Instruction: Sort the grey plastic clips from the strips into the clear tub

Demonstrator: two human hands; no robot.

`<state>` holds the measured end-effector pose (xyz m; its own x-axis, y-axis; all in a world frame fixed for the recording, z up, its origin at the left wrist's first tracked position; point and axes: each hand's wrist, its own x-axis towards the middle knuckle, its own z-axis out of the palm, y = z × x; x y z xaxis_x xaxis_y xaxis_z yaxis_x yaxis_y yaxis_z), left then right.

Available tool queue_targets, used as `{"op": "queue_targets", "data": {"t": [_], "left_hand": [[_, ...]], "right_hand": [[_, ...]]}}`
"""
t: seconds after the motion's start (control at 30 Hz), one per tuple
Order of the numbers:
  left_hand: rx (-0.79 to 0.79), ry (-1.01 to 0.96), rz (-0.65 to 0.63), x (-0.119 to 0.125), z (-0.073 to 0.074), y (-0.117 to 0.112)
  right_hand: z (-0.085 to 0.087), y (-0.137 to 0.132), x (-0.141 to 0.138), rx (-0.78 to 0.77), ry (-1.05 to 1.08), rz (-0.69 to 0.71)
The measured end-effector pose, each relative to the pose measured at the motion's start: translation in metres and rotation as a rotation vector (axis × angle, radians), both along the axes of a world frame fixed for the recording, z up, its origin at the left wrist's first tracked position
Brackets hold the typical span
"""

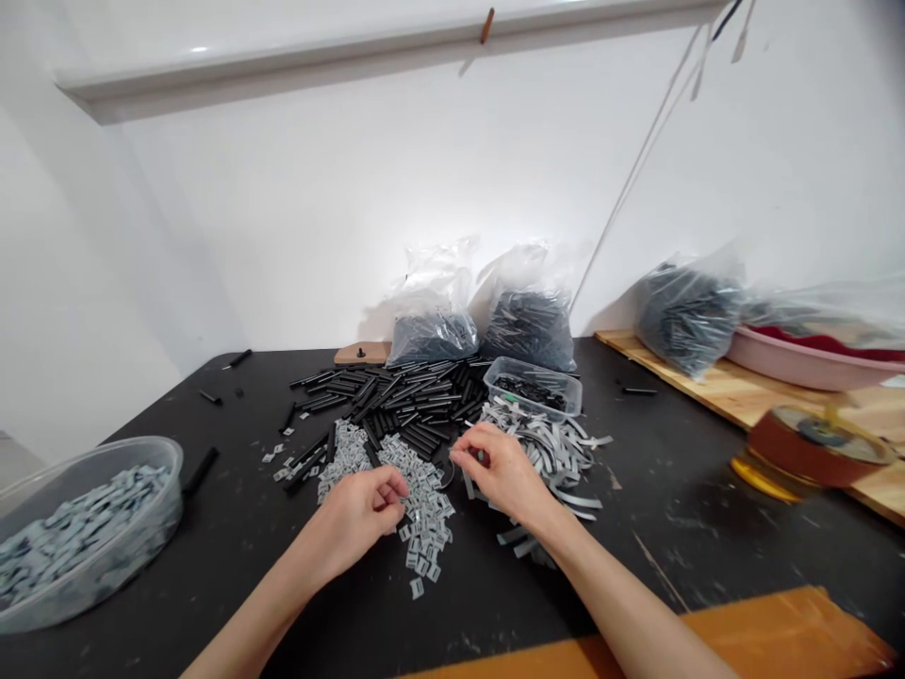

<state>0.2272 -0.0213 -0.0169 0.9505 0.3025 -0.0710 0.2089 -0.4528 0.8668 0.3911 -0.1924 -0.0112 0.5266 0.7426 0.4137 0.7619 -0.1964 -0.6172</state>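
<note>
My left hand [364, 514] is over the near-left side of a heap of small grey plastic clips [424, 500]. Its thumb and fingers are pinched together; whatever is between them is too small or hidden to make out. My right hand [499, 464] pinches the end of a thin curved strip [448, 474], which hangs down toward the clips. Just beyond and beside that hand lies a pile of grey and black strips [566, 453]. A heap of black tubes [403, 391] spreads out behind the clips, some lying among them.
At left stands a clear tub [166, 500] of grey pieces. A small clear box [572, 401] holds dark parts. Bags of black parts [530, 330] lean on the wall. At right are a wooden board [749, 387], a pink basin [792, 358] and a tape roll [792, 448].
</note>
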Motion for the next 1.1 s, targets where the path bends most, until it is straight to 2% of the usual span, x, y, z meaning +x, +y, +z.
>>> {"op": "queue_targets", "data": {"t": [0.23,0.37,0.47,0.6,0.67,0.83,0.93,1.03,1.1], "left_hand": [[-0.375,-0.034,-0.055,-0.002,0.014,-0.005],[-0.702,-0.109,-0.034,0.001,0.007,-0.006],[-0.846,-0.210,-0.015,0.003,0.002,-0.010],[-0.838,-0.258,-0.035,0.005,0.001,-0.019],[-0.785,-0.243,-0.031,0.006,0.001,-0.021],[-0.649,-0.158,-0.005,0.005,0.007,-0.021],[-0.555,-0.120,-0.052,0.002,0.012,-0.020],[-0.542,-0.142,-0.083,0.003,0.012,-0.020],[-0.581,-0.163,-0.051,0.005,0.008,-0.021]], "right_hand": [[0.004,0.002,-0.007,0.165,0.019,0.034],[0.008,0.003,-0.019,0.136,0.131,0.118],[0.006,0.005,-0.031,0.095,0.327,0.179],[0.000,0.012,-0.042,0.138,0.715,0.321],[-0.002,0.014,-0.043,0.165,0.816,0.341],[0.000,0.012,-0.044,0.173,0.810,0.324],[0.000,0.012,-0.044,0.167,0.781,0.319],[-0.001,0.013,-0.042,0.188,0.774,0.304],[-0.001,0.013,-0.041,0.213,0.777,0.281]]}}
